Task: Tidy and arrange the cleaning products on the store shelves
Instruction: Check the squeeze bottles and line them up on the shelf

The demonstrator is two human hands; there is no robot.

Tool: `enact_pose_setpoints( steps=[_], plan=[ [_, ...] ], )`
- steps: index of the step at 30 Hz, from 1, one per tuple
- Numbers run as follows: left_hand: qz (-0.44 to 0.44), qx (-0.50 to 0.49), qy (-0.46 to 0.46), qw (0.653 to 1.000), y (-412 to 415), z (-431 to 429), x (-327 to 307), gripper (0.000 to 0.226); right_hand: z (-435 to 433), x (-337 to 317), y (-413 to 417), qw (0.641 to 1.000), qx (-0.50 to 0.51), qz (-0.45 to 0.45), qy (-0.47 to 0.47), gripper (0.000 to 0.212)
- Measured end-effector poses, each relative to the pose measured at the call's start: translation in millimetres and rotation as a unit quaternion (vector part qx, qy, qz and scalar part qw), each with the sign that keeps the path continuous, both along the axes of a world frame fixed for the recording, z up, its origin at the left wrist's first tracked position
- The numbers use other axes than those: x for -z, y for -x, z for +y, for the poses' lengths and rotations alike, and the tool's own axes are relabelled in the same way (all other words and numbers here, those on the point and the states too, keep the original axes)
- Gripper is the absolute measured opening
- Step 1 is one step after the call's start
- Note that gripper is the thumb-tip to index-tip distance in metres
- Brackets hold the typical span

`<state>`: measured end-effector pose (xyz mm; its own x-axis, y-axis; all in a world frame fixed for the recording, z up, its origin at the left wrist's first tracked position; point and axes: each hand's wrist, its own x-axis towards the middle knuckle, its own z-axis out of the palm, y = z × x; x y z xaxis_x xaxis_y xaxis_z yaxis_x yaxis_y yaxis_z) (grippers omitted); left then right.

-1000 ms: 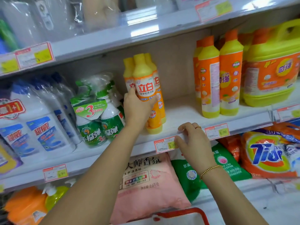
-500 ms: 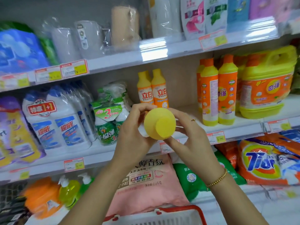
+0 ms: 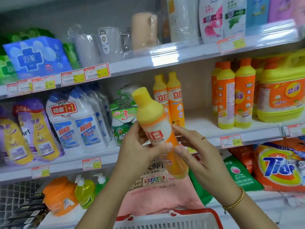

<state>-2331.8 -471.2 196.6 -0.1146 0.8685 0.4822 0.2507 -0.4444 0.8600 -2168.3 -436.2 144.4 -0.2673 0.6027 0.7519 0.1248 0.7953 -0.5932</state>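
1. I am holding a yellow-capped dish-soap bottle (image 3: 156, 129) out in front of the middle shelf (image 3: 206, 124), clear of it and touching none of the stock.

2. My left hand (image 3: 138, 151) is wrapping the bottle's label band from the left, fingers curled behind and thumb pressing across the front; this grip is closed on the bottle and carrying most of it.

3. My right hand (image 3: 196, 156) is steadying the orange lower body from the right, thumb on the front and fingers (image 3: 186, 132) lying nearly straight along the far side, a loose, half-open grip that is touching rather than clamping.

4. The bottle's long axis is running on a slant: cap pointing up and to the left, base (image 3: 179, 172) hanging down and to the right, below the shelf's front edge.

5. Two matching bottles (image 3: 170, 98) are standing upright at the back of the shelf, just behind and to the right of the raised cap; the bare shelf stretch to the right of that pair looks, to my judgement, like the likely slot.

6. From the pair, the held bottle is lying nearer to me and lower, so the coming move probably calls for swinging the base under the cap until the bottle is upright, then carrying it forward; my left hand looks better placed to lead.

7. A red-rimmed basket (image 3: 212, 214) is sitting below my wrists, well beneath the bottle.
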Motion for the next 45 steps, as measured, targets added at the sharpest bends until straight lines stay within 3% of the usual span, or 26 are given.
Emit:
enact_pose_setpoints(
  steps=[7, 12, 15, 17, 22, 23, 25, 27, 29, 33, 35, 37, 40, 43, 45],
  plan=[
    [-0.212, 0.002, 0.046, 0.976, 18, 10, 0, 0.044, 0, 31, 6, 0.997, 0.056, -0.029, -0.041, 0.065],
    [-0.226, 0.028, 0.057, 0.972, 24, 8, -1, 0.042, -3, 40, 16, 0.986, 0.137, 0.026, -0.091, 0.059],
    [-0.223, 0.074, 0.037, 0.971, 26, 9, 0, 0.033, -7, 40, 16, 0.992, 0.1, 0.077, -0.01, 0.054],
    [-0.23, 0.104, 0.03, 0.967, 23, 11, 2, 0.031, -10, 35, 16, 0.983, -0.012, 0.154, 0.1, 0.054],
    [-0.266, 0.178, 0.022, 0.947, 22, 15, 11, 0.076, -12, 28, 11, 0.924, -0.202, 0.211, 0.248, 0.059],
    [-0.265, 0.193, 0.02, 0.945, 23, 15, 12, 0.078, -11, 28, 10, 0.895, -0.255, 0.225, 0.289, 0.062],
    [-0.255, 0.223, 0.029, 0.94, 23, 14, 13, 0.083, -10, 27, 11, 0.805, -0.372, 0.265, 0.378, 0.062],
    [-0.248, 0.231, 0.038, 0.94, 19, 14, 14, 0.091, -10, 29, 14, 0.758, -0.41, 0.284, 0.42, 0.059],
    [-0.255, 0.205, 0.04, 0.944, 17, 14, 16, 0.086, -11, 29, 17, 0.776, -0.385, 0.284, 0.411, 0.062],
    [-0.264, 0.103, 0.048, 0.958, 13, 16, 21, 0.038, -15, 27, 17, 0.942, -0.153, 0.162, 0.253, 0.052],
    [-0.258, 0.069, 0.051, 0.962, 8, 17, 25, 0.038, -13, 33, 17, 0.994, 0.024, 0.043, 0.101, 0.065],
    [-0.245, 0.04, 0.048, 0.968, 2, 16, 28, 0.043, -12, 40, 20, 0.99, 0.132, -0.05, 0.009, 0.073],
    [-0.217, 0.026, 0.047, 0.975, -4, 15, 33, 0.043, -11, 43, 19, 0.982, 0.175, -0.077, 0.001, 0.076],
    [-0.188, 0.042, 0.05, 0.98, 0, 16, 33, 0.045, -11, 32, 8, 0.991, 0.039, 0.001, 0.128, 0.059],
    [-0.185, 0.076, 0.061, 0.978, 5, 17, 29, 0.052, -9, 23, 0, 0.959, -0.107, 0.067, 0.254, 0.047]
  ],
)
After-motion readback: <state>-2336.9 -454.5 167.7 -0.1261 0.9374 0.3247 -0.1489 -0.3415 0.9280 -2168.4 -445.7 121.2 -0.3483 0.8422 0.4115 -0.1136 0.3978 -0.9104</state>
